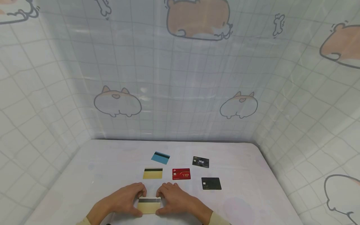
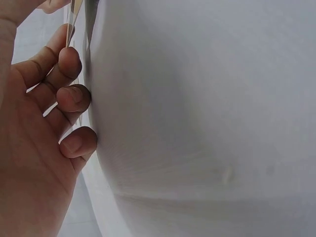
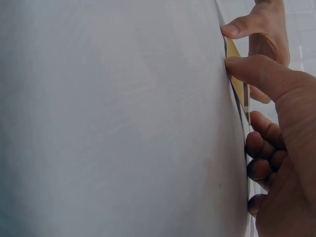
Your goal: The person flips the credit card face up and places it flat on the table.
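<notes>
A gold card (image 1: 149, 207) with a dark stripe along its far edge lies between the two hands at the near side of the white table, stripe side up. My left hand (image 1: 126, 197) grips its left end, thumb at the near corner and fingers at the far one. On the opposite end, my right hand (image 1: 177, 200) holds it the same way. The right wrist view catches the card (image 3: 237, 81) nearly edge-on, close over the tabletop. In the left wrist view, only a sliver of the card (image 2: 73, 17) shows past the fingers.
Beyond the hands lie another gold striped card (image 1: 152, 175), a blue striped card (image 1: 160, 158), a red VIP card (image 1: 181, 175), a black Vip card (image 1: 201, 163) and a dark green-black card (image 1: 211, 185). A gridded curtain (image 1: 180, 78) with cartoon dogs surrounds the table (image 1: 112, 165).
</notes>
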`<state>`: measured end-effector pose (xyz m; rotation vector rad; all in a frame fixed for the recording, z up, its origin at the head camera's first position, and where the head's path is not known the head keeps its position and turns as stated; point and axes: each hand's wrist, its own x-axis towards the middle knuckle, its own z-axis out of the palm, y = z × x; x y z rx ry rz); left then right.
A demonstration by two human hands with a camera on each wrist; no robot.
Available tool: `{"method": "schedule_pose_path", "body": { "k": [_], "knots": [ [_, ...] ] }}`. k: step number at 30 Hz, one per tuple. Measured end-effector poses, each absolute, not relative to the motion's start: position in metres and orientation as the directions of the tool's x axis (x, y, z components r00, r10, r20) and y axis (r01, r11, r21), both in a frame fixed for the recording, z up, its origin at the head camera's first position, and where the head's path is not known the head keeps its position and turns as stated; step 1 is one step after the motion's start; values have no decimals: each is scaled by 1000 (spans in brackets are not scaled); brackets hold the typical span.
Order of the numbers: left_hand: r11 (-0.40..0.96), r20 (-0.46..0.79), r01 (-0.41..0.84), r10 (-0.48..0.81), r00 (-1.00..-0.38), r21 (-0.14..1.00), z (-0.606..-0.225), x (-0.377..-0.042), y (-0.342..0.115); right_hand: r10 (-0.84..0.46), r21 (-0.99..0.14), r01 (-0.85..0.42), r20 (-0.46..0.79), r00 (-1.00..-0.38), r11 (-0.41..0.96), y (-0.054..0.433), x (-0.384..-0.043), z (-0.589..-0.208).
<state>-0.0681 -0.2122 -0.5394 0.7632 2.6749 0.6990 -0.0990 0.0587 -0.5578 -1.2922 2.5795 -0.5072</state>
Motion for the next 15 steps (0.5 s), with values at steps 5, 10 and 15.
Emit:
{"method": "schedule_pose_path", "body": {
  "k": [5,10,15],
  "knots": [
    [750,-126,410,541,-832,519,-540,-67,-213,-799,-392,-726,-41,-600,565,58,-97,-555],
    [748,-73,442,542,-837,495,-540,-66,-215,-791,-364,-729,-35,-611,579,56,-96,-553],
    [735,-34,475,558,-829,484,-541,-66,-216,-796,-342,-742,-31,-604,576,57,-98,-556]
  ]
}}
